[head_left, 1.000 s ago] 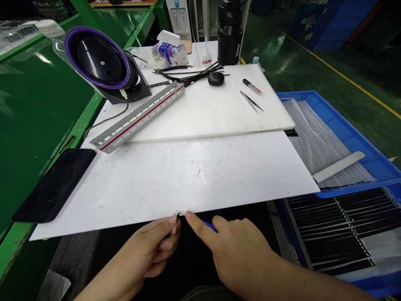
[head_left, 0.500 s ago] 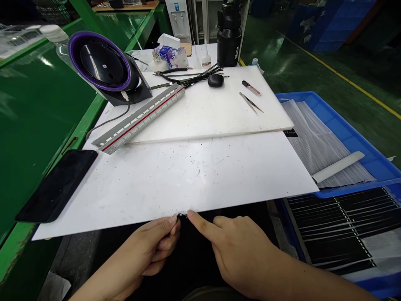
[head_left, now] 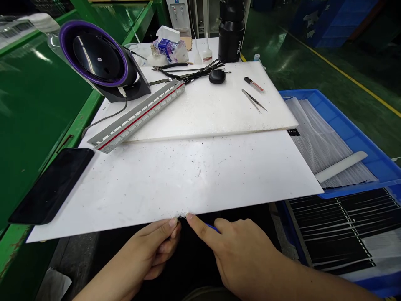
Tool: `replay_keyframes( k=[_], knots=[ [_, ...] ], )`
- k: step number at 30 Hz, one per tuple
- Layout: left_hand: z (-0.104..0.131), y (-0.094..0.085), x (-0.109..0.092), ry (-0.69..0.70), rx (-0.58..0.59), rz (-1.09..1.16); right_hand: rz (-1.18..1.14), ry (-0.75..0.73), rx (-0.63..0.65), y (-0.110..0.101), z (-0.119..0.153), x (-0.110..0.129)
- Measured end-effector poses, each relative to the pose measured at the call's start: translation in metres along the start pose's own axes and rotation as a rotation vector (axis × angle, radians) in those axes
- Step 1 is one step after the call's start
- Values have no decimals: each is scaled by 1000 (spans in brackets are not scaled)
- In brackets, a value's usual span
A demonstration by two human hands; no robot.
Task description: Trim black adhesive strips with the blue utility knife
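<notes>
At the front edge of the white board point(head_left: 156, 179), my left hand point(head_left: 156, 248) is closed, thumb and fingers pinching a small dark piece point(head_left: 181, 217). Its end sticks out between my hands, too small to name. My right hand point(head_left: 238, 246) lies just to the right, index finger stretched forward to the tip of that piece, other fingers curled under. A bit of a blue tool point(head_left: 213, 228) shows beneath the right index finger; most of it is hidden by the hand. Dark specks are scattered over the board ahead of both hands.
Across a white foam sheet point(head_left: 219, 108) lie a scale ruler point(head_left: 140, 115), tweezers point(head_left: 253, 100), a small capped tube point(head_left: 254, 85), cutters point(head_left: 171, 71) and a black case point(head_left: 216, 76). A purple-rimmed fan point(head_left: 97, 58) and a phone point(head_left: 53, 186) sit left. Blue trays point(head_left: 328, 113) stand right.
The view has shifted slightly. Both hands stay nearly in place at the board's edge, with the dark piece still pinched. Some blue now shows under the right index finger.
</notes>
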State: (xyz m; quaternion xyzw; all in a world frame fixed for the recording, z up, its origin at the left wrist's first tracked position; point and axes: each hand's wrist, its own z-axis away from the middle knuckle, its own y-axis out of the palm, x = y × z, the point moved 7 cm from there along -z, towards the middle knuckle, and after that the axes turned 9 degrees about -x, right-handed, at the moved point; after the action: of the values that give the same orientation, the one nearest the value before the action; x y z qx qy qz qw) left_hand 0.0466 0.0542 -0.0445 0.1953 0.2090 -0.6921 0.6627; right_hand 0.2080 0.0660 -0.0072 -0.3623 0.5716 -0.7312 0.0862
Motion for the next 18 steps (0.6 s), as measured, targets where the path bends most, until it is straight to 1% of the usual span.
replay_keyframes(
  k=[6,9,12,18],
  knots=[
    [0,-1,-1,8,-7,3,95,-10,-8,1,2,6],
    [0,1,-2,12,17,5,136,-5,12,3,3,5],
    [-1,2,-2,11,33,6,118,-1,1,5,5,3],
    [0,2,-1,29,29,23,72,30,-36,4,7,0]
  ],
)
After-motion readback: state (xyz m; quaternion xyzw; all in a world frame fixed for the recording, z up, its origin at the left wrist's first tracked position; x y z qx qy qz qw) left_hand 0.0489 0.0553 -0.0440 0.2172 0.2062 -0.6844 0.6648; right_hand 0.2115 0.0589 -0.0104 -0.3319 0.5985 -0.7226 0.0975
